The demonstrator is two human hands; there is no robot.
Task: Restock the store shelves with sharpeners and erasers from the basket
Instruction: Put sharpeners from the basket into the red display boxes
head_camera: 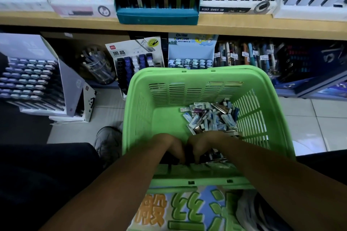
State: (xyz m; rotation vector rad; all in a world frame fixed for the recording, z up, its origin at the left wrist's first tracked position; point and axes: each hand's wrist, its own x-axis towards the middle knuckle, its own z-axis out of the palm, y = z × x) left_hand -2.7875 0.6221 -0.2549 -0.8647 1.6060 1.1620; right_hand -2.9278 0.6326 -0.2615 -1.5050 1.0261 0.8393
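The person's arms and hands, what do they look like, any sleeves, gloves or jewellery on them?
Both forearms are bare as far up as the head view shows, with no sleeve edge in sight. The left hand and right hand wear no gloves. No watch, bracelet or ring shows, though the fingers are blurred and partly hidden behind the near wall of the green basket, so a ring cannot be ruled out.

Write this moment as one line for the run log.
stage: picking stock | left hand: in green basket, fingers curled down, grasp unclear | right hand: same | small packs: piled at basket's right
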